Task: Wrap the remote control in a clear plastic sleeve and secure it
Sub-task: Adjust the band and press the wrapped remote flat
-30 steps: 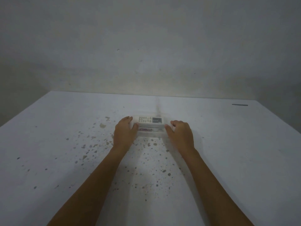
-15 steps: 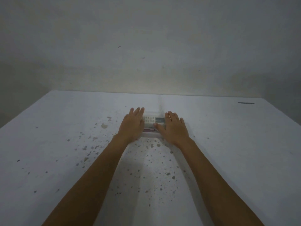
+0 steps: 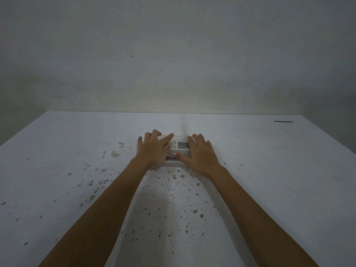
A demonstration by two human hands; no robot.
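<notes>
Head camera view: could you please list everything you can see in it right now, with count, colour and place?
remote control: one, white with a grey display, lying crosswise at the middle of the table, partly covered by both hands
clear plastic sleeve: one, transparent, around the remote; its near edge shows between the hands, and how far it is closed cannot be told
dark strip: one, dark grey, thin, flat at the table's far right corner
table: one, white with dark speckles and stains, filling the lower half
wall: one, pale grey, behind the table
left hand: one, bare, pressing flat on the remote's left end
right hand: one, bare, pressing flat on the remote's right end
</notes>
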